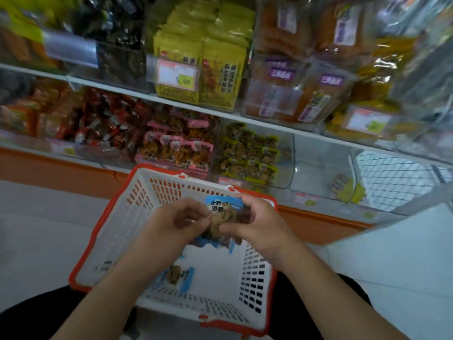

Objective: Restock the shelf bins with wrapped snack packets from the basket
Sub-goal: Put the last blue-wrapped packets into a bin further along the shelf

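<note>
A white basket with a red rim (115, 217) sits below me in front of the shelf. Above it, my left hand (181, 222) and my right hand (257, 224) both grip a bunch of blue-wrapped snack packets (221, 214); the topmost one shows a blue header with black print. One more blue packet (177, 276) lies on the basket floor. Straight ahead on the lower shelf stand clear bins: one with pink packets (176, 148), one with yellow packets (247, 153), and a nearly bare bin (321, 173) holding a single packet (339, 184).
The upper shelf carries yellow bags (201, 62) with a price tag and orange packs with purple labels (294, 89). Red packets (98, 121) fill a bin at lower left. An orange plinth (54, 173) runs under the shelf. A wire mesh panel (392, 177) stands at right.
</note>
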Demonstrator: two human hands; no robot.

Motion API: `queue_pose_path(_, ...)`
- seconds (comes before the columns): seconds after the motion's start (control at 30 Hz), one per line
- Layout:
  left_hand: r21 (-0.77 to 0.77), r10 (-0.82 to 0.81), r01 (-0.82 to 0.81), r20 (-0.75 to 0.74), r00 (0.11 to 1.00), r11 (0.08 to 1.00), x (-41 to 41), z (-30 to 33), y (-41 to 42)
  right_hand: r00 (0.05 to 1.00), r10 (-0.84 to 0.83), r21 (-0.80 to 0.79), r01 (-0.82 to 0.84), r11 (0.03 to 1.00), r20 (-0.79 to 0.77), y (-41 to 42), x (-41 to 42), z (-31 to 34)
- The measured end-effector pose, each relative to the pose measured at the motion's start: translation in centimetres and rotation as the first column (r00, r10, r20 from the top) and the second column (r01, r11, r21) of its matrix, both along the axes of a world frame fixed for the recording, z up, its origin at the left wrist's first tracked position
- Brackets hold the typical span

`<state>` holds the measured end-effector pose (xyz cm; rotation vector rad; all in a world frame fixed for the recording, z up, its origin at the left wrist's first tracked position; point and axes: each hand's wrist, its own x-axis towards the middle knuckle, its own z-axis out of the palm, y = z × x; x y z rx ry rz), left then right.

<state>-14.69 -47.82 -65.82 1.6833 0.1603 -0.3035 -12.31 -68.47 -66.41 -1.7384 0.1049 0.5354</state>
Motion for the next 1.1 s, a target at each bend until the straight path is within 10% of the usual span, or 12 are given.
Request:
queue_pose_path(0.27, -0.268, 0.217, -0.233, -0.087, 0.972, 0.935, -3.0, 5.1, -6.6, 0.978, -0.207, 0.214, 0.195, 0.957, 0.038, -4.5, -4.1, 3.5)
queue_pose_path(0.5, -0.308, 0.008, -0.091, -0.263, 0.965, 0.947, -3.8, 7.1, -10.6, 0.976, -0.130, 0.151, 0.104, 0.983, 0.173, -10.3, -6.1, 5.6)
queue_pose_path(0.67, -0.066, -0.142, 0.132, -0.187, 0.972, 0.989, -4.1, 7.8, -13.6, 0.934, -0.313, 0.119, 0.296, 0.948, 0.173, -13.0, -7.9, 5.2)
queue_pose_path(0.87, -0.155, 0.065, -0.086, -0.137, 0.988, 0.984, -4.8, 7.5, -18.2, 0.882, -0.465, 0.182, 0.448, 0.876, 0.068, -13.9, -9.9, 4.2)
queue_pose_path(1.1, 0.050, -0.035, 0.036, -0.022, 0.999, 0.998, -1.2, 4.7, -21.6, 0.807, -0.579, 0.007, 0.582, 0.813, 0.121, -17.4, -6.4, 2.3)
